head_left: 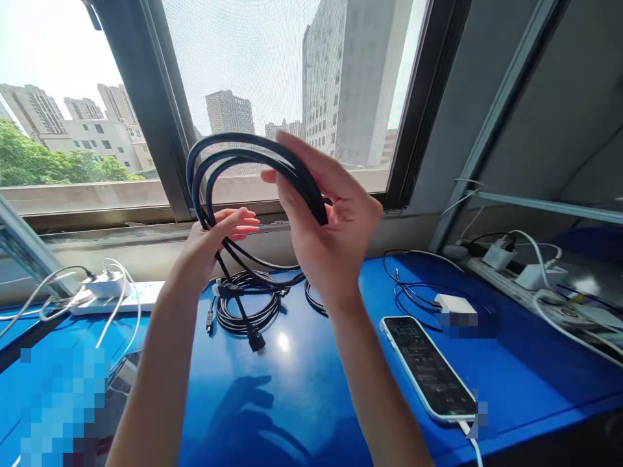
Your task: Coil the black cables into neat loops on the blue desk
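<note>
Above the blue tabletop, several loops of a thick black cable [238,137] are held up between my hands. My right hand [335,220] is closed round the bundled loops, thumb in front and fingers behind. At the left end of the loops, my left hand [214,243] has the cable in the crook of its thumb, with its fingertips pointing right. From there a cable end with a black plug [256,340] hangs down. Behind it on the table lies another coiled black cable [248,321] with a plug at its left. A further black coil [314,301] is partly hidden by my right wrist.
A phone [428,370] with a white cable lies on the blue table [302,415] at the right. Behind it are a white charger [455,303] and thin black cables. Power strips [150,292] with plugged adapters stand at both sides. A window [272,71] is at the back.
</note>
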`<state>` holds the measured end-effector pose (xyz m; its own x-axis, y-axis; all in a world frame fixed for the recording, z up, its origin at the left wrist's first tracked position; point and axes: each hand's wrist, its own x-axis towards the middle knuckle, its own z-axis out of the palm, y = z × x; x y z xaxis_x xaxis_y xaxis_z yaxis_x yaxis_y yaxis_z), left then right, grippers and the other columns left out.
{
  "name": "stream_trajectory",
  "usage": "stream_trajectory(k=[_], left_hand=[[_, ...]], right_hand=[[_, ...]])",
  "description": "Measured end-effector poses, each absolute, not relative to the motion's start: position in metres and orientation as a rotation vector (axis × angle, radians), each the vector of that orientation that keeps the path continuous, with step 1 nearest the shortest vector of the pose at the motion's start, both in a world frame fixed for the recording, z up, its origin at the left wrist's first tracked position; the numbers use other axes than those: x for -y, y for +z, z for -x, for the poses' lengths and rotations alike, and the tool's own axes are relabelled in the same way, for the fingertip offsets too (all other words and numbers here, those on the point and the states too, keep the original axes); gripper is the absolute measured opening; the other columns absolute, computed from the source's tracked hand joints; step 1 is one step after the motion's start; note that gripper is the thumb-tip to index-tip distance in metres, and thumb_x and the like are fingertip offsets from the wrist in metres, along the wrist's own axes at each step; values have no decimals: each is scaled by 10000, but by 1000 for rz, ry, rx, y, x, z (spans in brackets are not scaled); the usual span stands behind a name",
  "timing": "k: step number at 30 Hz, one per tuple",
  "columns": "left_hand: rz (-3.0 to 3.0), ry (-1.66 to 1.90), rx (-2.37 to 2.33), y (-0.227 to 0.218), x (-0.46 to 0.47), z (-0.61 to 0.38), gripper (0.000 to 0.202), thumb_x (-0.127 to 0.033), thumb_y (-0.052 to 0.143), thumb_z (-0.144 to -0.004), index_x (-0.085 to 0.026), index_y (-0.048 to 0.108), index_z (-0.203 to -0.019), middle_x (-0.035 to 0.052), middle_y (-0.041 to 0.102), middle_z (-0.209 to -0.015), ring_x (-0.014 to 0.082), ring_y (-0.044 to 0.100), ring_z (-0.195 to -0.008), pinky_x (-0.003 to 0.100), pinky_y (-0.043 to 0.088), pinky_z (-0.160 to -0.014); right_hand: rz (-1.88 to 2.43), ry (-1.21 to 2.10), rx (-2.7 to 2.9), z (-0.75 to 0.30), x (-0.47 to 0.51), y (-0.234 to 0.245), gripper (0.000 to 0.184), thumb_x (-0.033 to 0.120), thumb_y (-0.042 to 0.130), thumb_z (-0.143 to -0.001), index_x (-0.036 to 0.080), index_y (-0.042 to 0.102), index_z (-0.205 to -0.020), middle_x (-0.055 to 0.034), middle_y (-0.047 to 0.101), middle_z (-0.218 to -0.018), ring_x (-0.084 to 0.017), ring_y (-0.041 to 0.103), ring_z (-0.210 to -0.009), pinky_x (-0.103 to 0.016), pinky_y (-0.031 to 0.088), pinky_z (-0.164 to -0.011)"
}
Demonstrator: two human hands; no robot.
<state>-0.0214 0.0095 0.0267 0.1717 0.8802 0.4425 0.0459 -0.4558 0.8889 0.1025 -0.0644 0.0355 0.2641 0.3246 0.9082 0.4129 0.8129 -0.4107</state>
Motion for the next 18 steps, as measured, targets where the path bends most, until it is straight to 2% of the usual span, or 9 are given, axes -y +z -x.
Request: stream_trajectory(k=[2, 4, 7, 10, 12, 15, 18], left_hand=[[-1602, 1374, -905, 29, -7, 20, 300, -442, 566, -759, -170, 610, -642, 37, 701, -739, 186, 663, -822, 341, 473, -873], [-1518, 1401, -943, 32, -3, 19, 403, -382, 452, -867, -187, 517, -520, 6, 644, -593, 135, 647, -687, 300, 483, -817], [-1433, 1446, -1067, 38, 3, 20, 468, -294, 367, -928, -187, 468, -483, -29, 495, -408, 93, 540, -435, 241, 455, -573], [-1424, 1622, -1153, 42, 5, 24, 366, -222, 444, -889, -186, 493, -528, -73, 345, -321, 73, 324, -294, 236, 269, -371], [-1422, 1847, -1187, 43, 6, 26, 246, -148, 502, -832, -187, 502, -589, -102, 295, -319, 66, 237, -296, 242, 178, -350], [-1450, 2111, -1260, 43, 6, 29, 78, -91, 559, -752, -169, 555, -755, -118, 341, -397, 58, 276, -345, 234, 177, -376], [-1544, 2210, -1242, 41, 6, 30, 174, -98, 586, -712, -133, 589, -882, -102, 399, -490, 56, 329, -386, 233, 205, -384]], right_hand=[[663, -31, 1308, -103, 60, 35, 270, 246, 438, -917, 220, 586, -1142, -14, 656, -1157, -112, 645, -1020, -211, 494, -930], [688, 34, 1337, -106, 53, 34, 277, 234, 460, -903, 216, 559, -1161, -9, 677, -1098, -107, 652, -989, -210, 508, -906], [905, 88, 1420, -113, 44, 32, 356, 249, 555, -843, 232, 547, -1199, 2, 703, -950, -131, 661, -894, -251, 529, -862], [1092, 64, 1463, -119, 39, 31, 414, 280, 605, -805, 242, 560, -1215, -5, 692, -928, -150, 652, -843, -284, 527, -838], [1093, 62, 1502, -120, 37, 30, 407, 294, 591, -820, 223, 562, -1220, -9, 684, -898, -140, 646, -808, -266, 528, -799], [1030, 123, 1600, -117, 37, 29, 374, 327, 548, -862, 208, 565, -1216, -3, 678, -820, -120, 644, -745, -233, 529, -718], [938, 226, 1673, -113, 37, 28, 376, 377, 556, -861, 186, 585, -1184, 5, 663, -732, -109, 643, -681, -212, 526, -648]])
